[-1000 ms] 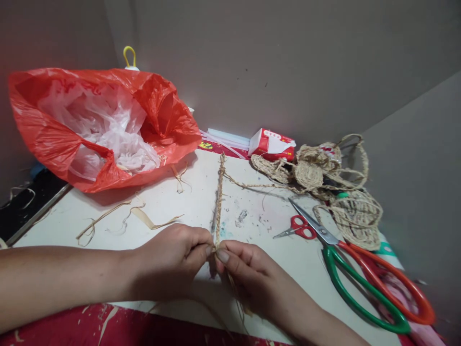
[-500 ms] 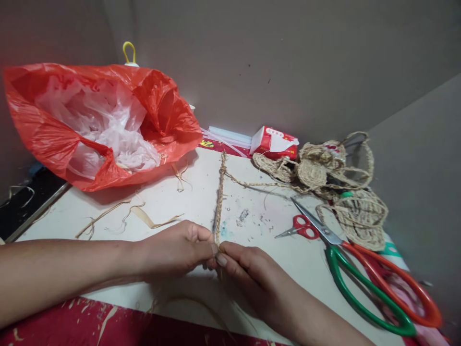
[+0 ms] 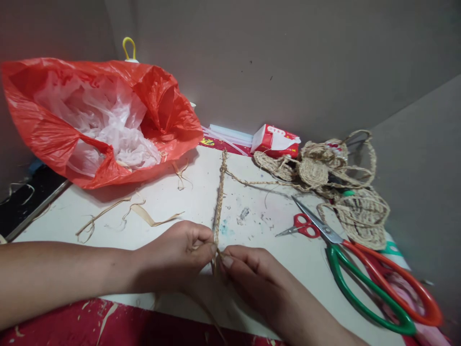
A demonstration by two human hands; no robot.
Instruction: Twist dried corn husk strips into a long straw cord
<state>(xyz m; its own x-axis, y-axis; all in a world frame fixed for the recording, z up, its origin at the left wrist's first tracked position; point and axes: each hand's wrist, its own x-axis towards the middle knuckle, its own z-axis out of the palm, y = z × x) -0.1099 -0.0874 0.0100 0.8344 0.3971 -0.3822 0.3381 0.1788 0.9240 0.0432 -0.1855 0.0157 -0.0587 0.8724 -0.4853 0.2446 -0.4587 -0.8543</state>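
Observation:
A narrow braid of tan straw [image 3: 219, 206] runs down the middle of the white board [image 3: 187, 192], its lower end between my hands. My left hand [image 3: 189, 247] is closed, pinching a strand at the left of that end. Just to the right, my right hand [image 3: 252, 269] pinches another strand between thumb and forefinger. Loose ends hang below the fingers, partly hidden by the hands. A thin braided cord [image 3: 259, 183] leads from the upper part of the braid to the woven straw pieces [image 3: 313, 173] at the back right.
Large scissors [image 3: 333, 238] with green and red handles lie at the right, beside small red scissors [image 3: 304, 227]. A red plastic bag [image 3: 165, 105] fills the back left. Near the wall stands a tissue pack [image 3: 270, 140]. Loose straw [image 3: 144, 215] lies left; a black tray [image 3: 21, 202] sits beyond.
My hands have moved slightly apart at the braid's lower end, and strands now show between the fingers. The view has shifted slightly.

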